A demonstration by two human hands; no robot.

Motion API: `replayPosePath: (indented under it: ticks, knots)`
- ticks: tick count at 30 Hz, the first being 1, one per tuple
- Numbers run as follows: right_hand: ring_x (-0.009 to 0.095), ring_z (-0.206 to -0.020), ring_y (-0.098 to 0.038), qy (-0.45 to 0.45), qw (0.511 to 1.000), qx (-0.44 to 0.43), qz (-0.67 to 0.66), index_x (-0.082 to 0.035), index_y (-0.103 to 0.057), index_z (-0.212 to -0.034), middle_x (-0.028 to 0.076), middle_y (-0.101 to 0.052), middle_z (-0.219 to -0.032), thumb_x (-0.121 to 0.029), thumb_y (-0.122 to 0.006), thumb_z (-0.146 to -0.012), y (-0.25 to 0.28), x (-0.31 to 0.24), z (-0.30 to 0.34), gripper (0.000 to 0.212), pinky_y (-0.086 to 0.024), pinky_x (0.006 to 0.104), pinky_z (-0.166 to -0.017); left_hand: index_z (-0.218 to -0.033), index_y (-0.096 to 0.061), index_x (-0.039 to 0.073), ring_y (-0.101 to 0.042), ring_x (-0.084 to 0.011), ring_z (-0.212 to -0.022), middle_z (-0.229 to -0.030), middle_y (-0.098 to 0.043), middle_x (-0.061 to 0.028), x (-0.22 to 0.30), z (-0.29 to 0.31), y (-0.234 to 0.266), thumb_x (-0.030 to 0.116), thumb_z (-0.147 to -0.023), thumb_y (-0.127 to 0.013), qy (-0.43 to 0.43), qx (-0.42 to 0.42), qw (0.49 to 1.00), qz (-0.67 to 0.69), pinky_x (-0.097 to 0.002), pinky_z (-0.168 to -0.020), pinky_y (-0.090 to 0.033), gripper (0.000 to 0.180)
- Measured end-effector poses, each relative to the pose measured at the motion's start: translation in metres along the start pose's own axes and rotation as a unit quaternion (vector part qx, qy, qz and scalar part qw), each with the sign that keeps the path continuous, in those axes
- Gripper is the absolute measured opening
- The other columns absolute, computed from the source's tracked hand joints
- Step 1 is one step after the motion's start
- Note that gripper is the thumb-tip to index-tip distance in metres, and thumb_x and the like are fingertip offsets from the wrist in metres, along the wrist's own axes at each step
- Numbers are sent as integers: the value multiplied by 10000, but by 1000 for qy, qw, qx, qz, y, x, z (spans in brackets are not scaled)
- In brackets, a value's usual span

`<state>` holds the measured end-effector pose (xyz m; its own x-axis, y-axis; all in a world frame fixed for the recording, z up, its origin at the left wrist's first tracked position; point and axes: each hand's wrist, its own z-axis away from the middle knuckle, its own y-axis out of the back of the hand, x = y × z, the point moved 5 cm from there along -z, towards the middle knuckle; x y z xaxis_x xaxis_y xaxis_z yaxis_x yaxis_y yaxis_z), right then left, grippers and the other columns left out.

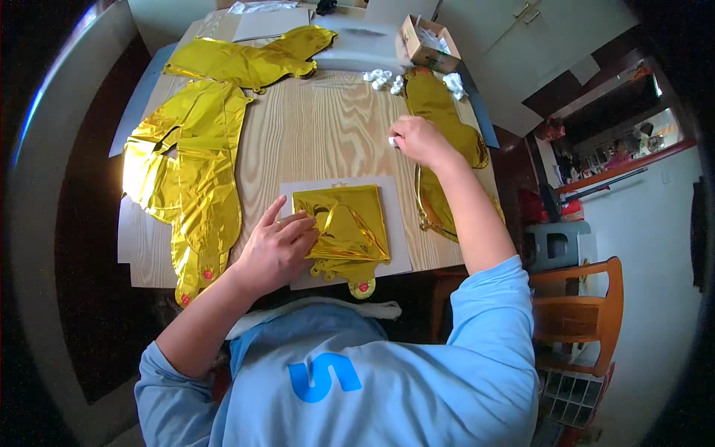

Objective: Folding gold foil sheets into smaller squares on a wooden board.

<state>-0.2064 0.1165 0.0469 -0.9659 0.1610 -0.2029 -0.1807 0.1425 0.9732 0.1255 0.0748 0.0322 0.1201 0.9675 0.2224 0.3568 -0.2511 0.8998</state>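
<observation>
A gold foil balloon point(344, 220), folded into a rough square, lies on a white card point(400, 223) in front of me. Its rounded tab with a red dot sticks out past the card's near edge. My left hand point(279, 249) rests on the foil's left side, fingers spread and holding nothing. Out to the right, over the table, my right hand point(424, 140) is closed in a pinch on a small white piece point(393, 141); most of that piece is hidden by the fingers. Beside that hand lies another gold foil balloon point(445, 123), long and flat.
Flat gold foil balloons point(205, 156) cover the table's left side, with one more point(246, 61) at the far left. White crumpled bundles point(378, 77) lie at the back right, near an open cardboard box point(430, 45). A wooden chair point(585, 316) stands to the right.
</observation>
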Motion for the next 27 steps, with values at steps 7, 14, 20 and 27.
replayPosePath:
  ticks: [7, 14, 20, 27]
  knots:
    - [232, -789, -673, -47, 991, 84, -90, -7, -666, -898, 100, -672, -835, -59, -667, -857, 18, -36, 45, 66, -537, 344, -717, -1080, -689, 65, -608, -260, -1213, -1197, -653, -93, 0, 0, -1, 181, -707, -728, -1, 2, 1000, 8, -567, -1157, -315, 393]
    - [105, -757, -680, -190, 822, -48, -534, 17, -653, -938, 64, -694, -857, 42, -607, -917, 25, -111, 170, 57, -564, 240, -691, -1146, -690, 96, -673, -228, -1122, -1111, -730, -71, -12, -4, 3, 90, -716, -732, 37, -13, 998, 52, -574, -1183, -282, 432]
    - [127, -745, -693, -219, 754, -82, -613, 22, -643, -1001, 76, -704, -887, -6, -614, -936, -26, -168, 181, 77, -584, 263, -691, -1122, -690, 81, -714, -262, -944, -1002, -741, -78, -28, -19, 7, 2, -794, -682, 73, -15, 991, 114, -564, -1172, -317, 337]
    - [343, -964, -645, -111, 972, 119, -171, 13, -577, -1296, 197, -668, -1089, -136, -675, -897, -9, -182, 175, 436, -510, 411, -835, -1115, -659, 79, -684, -280, -957, -994, -707, -87, -35, -27, 23, 63, -897, -604, 68, 6, 989, 131, -539, -1169, -322, 225]
